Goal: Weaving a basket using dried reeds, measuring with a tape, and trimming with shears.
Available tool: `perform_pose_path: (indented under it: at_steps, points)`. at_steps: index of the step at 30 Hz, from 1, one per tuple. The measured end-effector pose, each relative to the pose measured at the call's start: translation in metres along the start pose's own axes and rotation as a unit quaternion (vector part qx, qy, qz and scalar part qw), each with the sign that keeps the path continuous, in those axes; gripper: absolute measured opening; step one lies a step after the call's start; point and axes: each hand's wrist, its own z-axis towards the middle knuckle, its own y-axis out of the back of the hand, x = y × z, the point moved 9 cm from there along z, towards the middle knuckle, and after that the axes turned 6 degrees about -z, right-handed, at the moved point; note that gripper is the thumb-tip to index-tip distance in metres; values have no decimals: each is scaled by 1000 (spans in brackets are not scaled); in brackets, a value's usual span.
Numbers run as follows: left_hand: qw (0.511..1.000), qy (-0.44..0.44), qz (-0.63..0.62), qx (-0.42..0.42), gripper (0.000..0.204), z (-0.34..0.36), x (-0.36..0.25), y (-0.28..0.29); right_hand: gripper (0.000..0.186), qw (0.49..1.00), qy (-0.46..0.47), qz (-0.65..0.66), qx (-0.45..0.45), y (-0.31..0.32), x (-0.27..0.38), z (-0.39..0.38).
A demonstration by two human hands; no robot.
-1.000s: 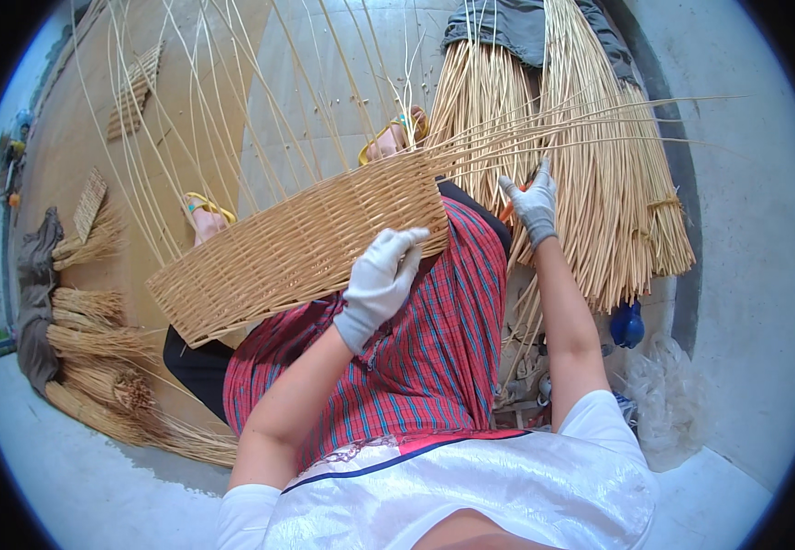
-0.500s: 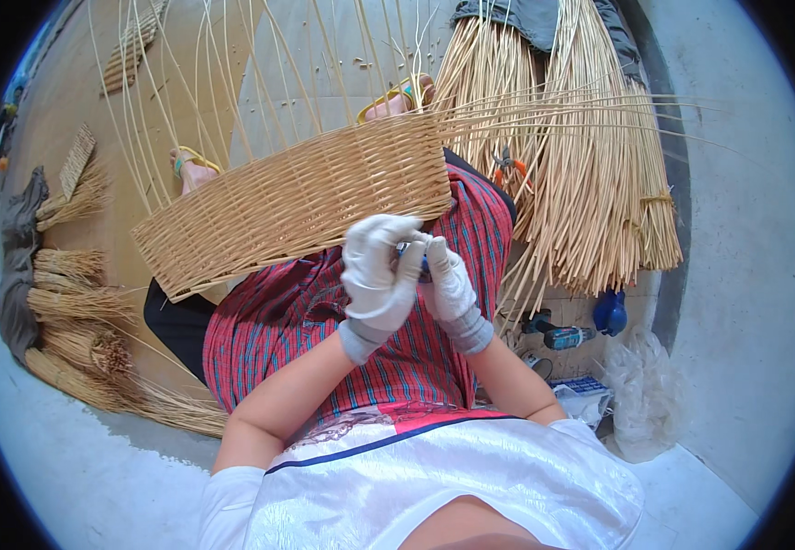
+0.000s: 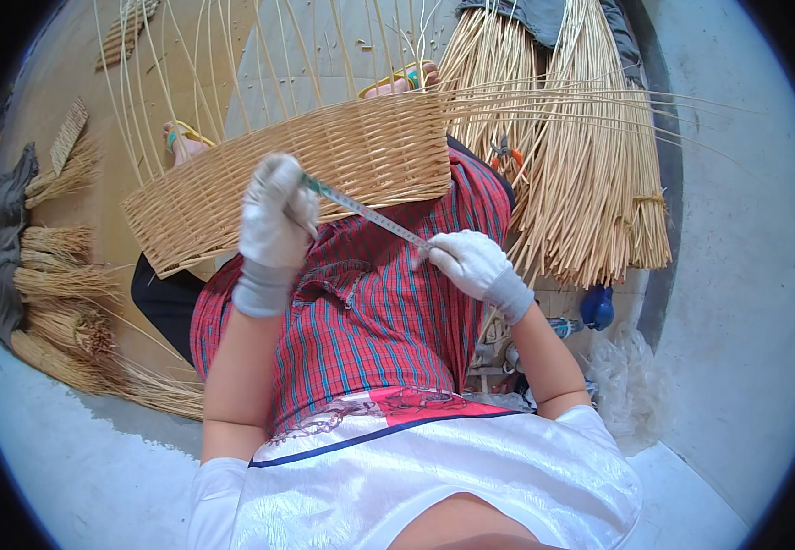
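Note:
A pale measuring tape (image 3: pixel 367 212) runs taut between my two white-gloved hands, slanting down to the right, with a green stretch near the left end. My left hand (image 3: pixel 274 209) is closed around its upper end, in front of the woven wicker panel (image 3: pixel 351 156). At the lower end, my right hand (image 3: pixel 471 263) pinches the tape above my red checked apron (image 3: pixel 370 339). The tape's case is hidden, so I cannot tell which hand has it. The panel rests across my knees, long unwoven rods rising from its far edge and others sticking out at the right.
Large bundles of peeled rods (image 3: pixel 590 174) stand at the right, with orange-handled pliers (image 3: pixel 507 154) against them. Smaller bundles (image 3: pixel 67 325) lie at the left. A blue object (image 3: pixel 597 307) and a clear plastic bag (image 3: pixel 631 376) sit low on the right.
My hands, together half a second ago around something blue, have moved apart. The left went up and left, the right slightly right, and the tape now stretches between them.

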Motion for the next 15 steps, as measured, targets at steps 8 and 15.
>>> perform_pose_path:
  at_steps: [8, 15]
  points:
    - [629, -140, 764, 31, 55, 6, 5, -12, 28, 936, -199, 283, 71, -14, -27, 26]
    - [578, -113, 807, 47, 67, 9, 23, 4, 30, 926, -308, 208, 62, -37, -34, 23]
